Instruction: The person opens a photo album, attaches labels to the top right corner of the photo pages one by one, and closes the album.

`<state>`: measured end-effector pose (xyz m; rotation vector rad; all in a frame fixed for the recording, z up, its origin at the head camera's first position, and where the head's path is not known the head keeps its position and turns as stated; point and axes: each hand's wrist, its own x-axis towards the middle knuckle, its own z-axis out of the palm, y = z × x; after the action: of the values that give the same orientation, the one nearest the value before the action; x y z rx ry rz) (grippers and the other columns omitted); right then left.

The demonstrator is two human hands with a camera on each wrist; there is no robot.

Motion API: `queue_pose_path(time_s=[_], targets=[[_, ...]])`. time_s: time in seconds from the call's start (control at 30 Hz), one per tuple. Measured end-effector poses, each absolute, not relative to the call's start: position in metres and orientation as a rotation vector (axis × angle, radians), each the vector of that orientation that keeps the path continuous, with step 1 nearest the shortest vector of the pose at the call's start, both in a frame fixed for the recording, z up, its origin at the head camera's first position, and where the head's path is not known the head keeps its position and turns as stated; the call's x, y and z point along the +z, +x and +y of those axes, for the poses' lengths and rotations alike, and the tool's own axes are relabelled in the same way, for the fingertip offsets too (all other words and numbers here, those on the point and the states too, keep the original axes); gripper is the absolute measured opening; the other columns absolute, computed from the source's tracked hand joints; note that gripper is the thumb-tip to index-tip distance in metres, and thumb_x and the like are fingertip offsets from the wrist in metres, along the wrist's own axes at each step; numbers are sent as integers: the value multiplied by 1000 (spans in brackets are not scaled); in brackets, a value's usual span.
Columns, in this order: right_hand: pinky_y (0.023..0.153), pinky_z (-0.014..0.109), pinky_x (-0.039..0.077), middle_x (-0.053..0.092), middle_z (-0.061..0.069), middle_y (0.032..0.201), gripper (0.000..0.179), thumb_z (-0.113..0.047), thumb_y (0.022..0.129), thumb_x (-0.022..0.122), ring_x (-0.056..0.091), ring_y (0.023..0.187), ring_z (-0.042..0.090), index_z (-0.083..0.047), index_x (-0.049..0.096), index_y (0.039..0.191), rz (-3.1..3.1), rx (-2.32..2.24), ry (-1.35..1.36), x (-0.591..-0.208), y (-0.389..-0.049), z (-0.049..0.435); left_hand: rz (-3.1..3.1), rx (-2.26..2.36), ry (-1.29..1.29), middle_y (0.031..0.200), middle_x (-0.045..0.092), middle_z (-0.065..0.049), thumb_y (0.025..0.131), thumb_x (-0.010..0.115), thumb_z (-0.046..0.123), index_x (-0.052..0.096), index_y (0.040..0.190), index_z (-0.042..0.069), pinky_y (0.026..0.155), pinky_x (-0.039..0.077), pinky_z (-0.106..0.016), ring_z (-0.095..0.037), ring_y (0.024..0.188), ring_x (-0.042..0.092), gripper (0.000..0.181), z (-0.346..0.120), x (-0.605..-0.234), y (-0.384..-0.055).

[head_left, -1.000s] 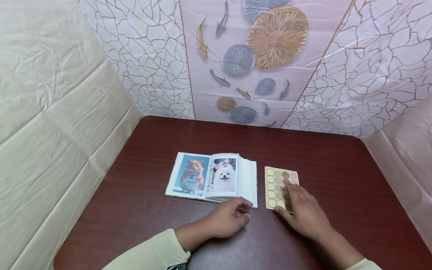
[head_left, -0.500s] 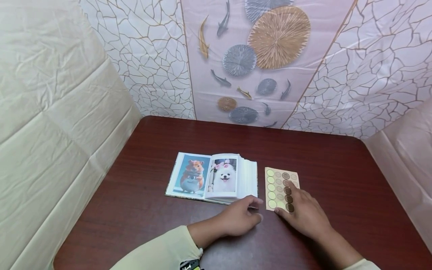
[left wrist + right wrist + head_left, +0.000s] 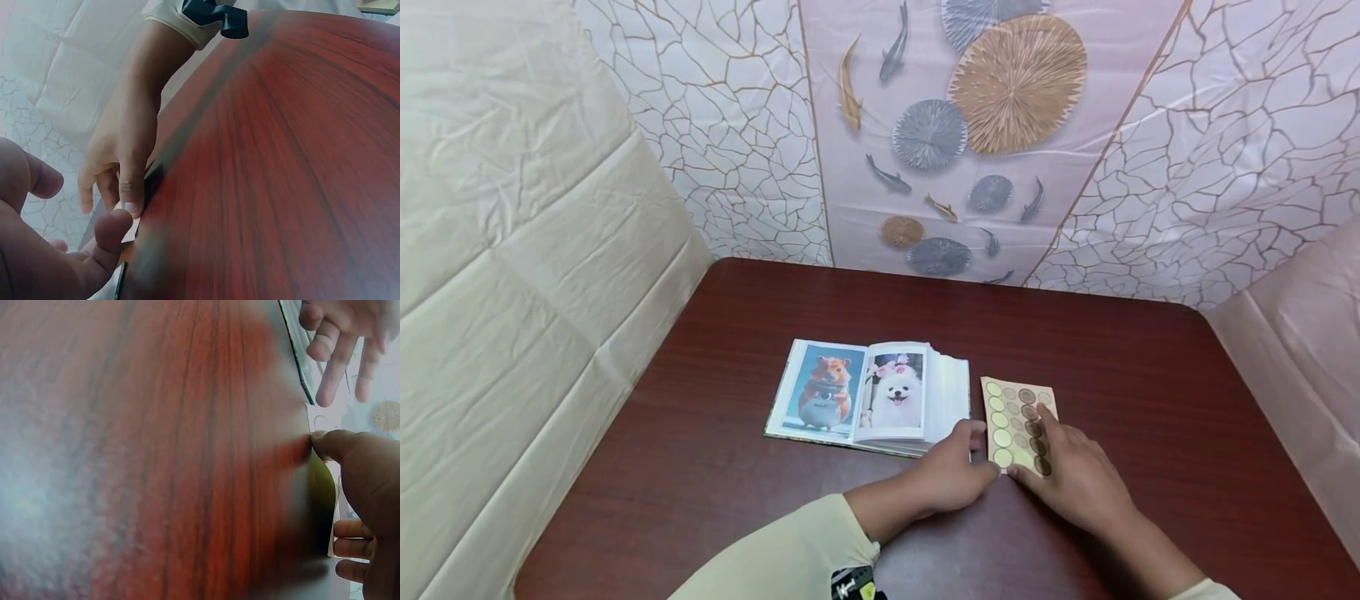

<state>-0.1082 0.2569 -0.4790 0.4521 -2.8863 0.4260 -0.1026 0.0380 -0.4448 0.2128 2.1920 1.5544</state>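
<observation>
A sheet of round stickers [image 3: 1009, 421] lies on the table to the right of an open photo album [image 3: 949, 396]. My right hand [image 3: 1078, 479] holds the sheet at its right side, the thumb at the near edge and the index finger across the top. In the right wrist view the sheet's near edge [image 3: 322, 494] bows up between thumb and fingers. My left hand [image 3: 951, 473] is at the album's near right corner, fingers loosely spread, its thumb tip by the sheet's near left corner. Whether that thumb touches the sheet is hard to tell.
The album shows a hamster picture [image 3: 827, 392] on the left and a white dog picture [image 3: 897, 392] on the right. Under everything is a dark red wooden table [image 3: 820, 300]. Patterned cloth [image 3: 745, 150] hangs behind it, and pale cloth [image 3: 550, 250] at the left.
My left hand has moved right, from the album's near edge to the sticker sheet's corner. The sheet has shifted slightly left and nearer and turned a little, with my right hand still on it.
</observation>
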Motion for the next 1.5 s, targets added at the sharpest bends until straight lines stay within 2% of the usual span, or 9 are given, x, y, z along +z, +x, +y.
queue_pose_path(time_s=[0.13,0.23,0.37,0.6,0.7,0.9,1.13,1.33,1.5], targets=[[84,56,40,60,22,114,100,-56,71,74,53,107,39,-1,31,144,-2892,421,443,-480,-107,257,2138,1615,162,123,56,-10,85,63,19,41,133,12,82,44,-29,-14,102,56,53,44,-444,-105],[84,56,41,60,21,114,101,-56,71,74,53,107,38,-1,31,143,-2891,415,451,-480,-106,256,2068,1686,134,117,58,-10,85,62,15,41,132,9,71,48,-28,-16,87,61,52,47,-445,-106],[84,55,41,61,20,113,100,-56,71,74,54,106,38,0,32,143,-2879,407,473,-481,-104,256,2038,1728,128,107,61,-7,85,63,13,42,131,9,64,49,-28,-19,73,63,51,49,-446,-108],[89,52,39,60,16,117,95,-55,71,74,50,112,35,-3,36,141,-2843,445,472,-480,-101,256,2174,1675,189,91,60,6,83,64,16,46,130,13,70,45,-25,-7,79,56,51,51,-445,-109],[92,53,37,57,16,123,92,-56,72,73,47,117,34,-7,39,141,-2832,472,467,-479,-99,254,2224,1683,202,85,58,9,82,65,15,47,130,12,68,45,-24,-6,75,55,51,53,-445,-109],[92,50,38,54,12,125,81,-55,72,73,46,117,30,-10,47,135,-2793,522,485,-475,-94,252,2236,1715,266,78,57,9,82,67,13,51,124,5,62,45,-21,-4,67,54,46,55,-447,-109],[89,44,40,55,8,121,72,-43,70,79,48,115,24,-10,53,129,-2736,556,538,-471,-89,246,2239,1751,314,70,56,6,82,68,9,58,109,9,53,42,-20,-4,57,50,28,56,-449,-111],[89,42,40,56,6,119,67,-39,69,80,49,114,22,-12,56,125,-2715,563,541,-468,-85,242,2133,1834,282,77,59,7,84,65,3,58,109,7,57,48,-20,-4,62,57,26,59,-450,-112],[87,45,41,56,6,118,59,-37,72,78,49,113,22,-14,58,122,-2706,573,525,-467,-83,242,2057,1884,251,94,66,3,85,60,-3,55,112,8,62,51,-20,-6,71,63,29,59,-451,-111]])
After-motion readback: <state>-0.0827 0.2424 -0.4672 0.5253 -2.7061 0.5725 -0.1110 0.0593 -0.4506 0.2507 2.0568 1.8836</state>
